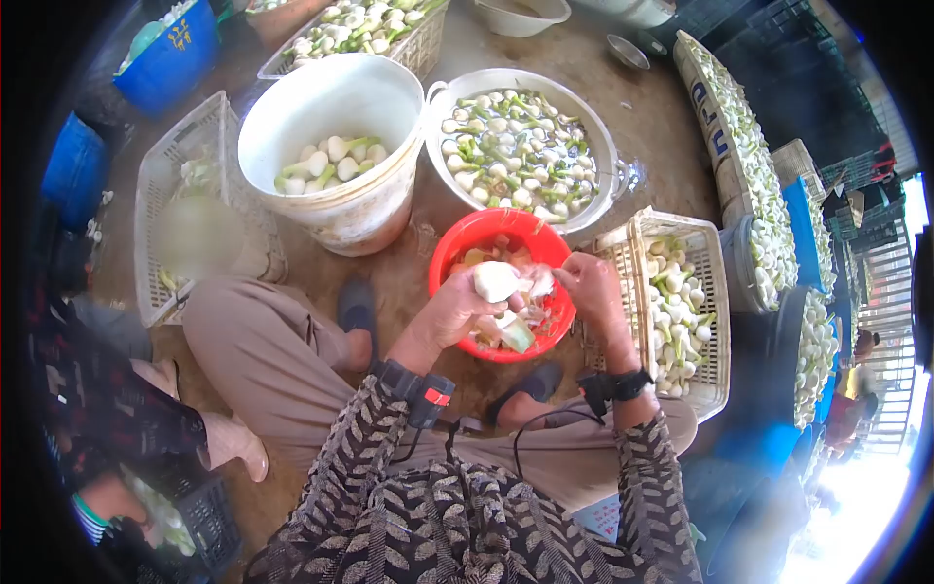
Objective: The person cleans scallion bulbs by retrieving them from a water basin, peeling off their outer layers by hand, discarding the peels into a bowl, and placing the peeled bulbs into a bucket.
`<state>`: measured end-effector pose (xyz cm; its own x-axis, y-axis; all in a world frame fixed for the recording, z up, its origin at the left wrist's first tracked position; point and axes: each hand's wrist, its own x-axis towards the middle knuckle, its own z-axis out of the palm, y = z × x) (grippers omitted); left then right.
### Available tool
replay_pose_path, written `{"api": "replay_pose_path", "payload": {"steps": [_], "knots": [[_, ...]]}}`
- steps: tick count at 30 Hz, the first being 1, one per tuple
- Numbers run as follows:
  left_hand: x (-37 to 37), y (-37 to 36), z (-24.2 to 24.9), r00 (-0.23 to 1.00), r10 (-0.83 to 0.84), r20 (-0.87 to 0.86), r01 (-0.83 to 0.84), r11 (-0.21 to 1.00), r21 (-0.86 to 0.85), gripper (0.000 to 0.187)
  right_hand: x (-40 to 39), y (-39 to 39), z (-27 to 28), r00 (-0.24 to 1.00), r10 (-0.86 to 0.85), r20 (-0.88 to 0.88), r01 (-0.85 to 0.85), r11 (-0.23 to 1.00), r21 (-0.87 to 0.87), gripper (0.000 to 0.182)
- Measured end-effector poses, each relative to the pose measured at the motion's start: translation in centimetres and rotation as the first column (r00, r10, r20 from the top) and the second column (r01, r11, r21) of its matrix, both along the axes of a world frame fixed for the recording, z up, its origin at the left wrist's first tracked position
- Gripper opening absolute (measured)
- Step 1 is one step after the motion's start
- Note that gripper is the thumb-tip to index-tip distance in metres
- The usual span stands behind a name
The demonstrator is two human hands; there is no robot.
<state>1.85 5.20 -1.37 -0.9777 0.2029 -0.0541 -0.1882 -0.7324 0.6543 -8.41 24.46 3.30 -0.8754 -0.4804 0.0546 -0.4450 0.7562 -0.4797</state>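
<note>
The left hand (pixel 455 313) has its grip closed round a white bulb (pixel 495 280) over the red bowl (pixel 467 237). The right hand (pixel 587 284) pinches its skin, so peeling looks underway; pulling the skin free seems next. Buckets and baskets stand on a bare dirt floor (pixel 652 117) outdoors.

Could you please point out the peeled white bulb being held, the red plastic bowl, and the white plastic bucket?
Peeled white bulb (pixel 494 280), head view, its rounded top.
Red plastic bowl (pixel 465 237), head view, far-left rim.
White plastic bucket (pixel 292 107), head view, inner wall.
</note>
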Motion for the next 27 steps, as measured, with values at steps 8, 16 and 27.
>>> {"api": "replay_pose_path", "payload": {"steps": [8, 16, 27], "knots": [[-6.6, -11.3, 4.7, 0.806, 0.592, -0.025, -0.466, 0.659, 0.59, 0.053, -3.2, -0.4, -3.4, 0.983, 0.116, 0.139, -0.124, 0.991, 0.05, 0.025], [-9.6, -4.9, 1.7, 0.875, 0.478, -0.076, -0.484, 0.864, -0.135, 0.019, -22.9, 1.6, -12.4, 0.985, -0.17, 0.0, 0.17, 0.985, -0.026, 0.02], [-13.8, -1.6, -5.7, 0.92, 0.292, 0.26, -0.168, 0.896, -0.411, 0.016, -36.0, -2.8, -25.3, 0.979, 0.161, -0.127, -0.074, 0.855, 0.513, 0.019]]}}
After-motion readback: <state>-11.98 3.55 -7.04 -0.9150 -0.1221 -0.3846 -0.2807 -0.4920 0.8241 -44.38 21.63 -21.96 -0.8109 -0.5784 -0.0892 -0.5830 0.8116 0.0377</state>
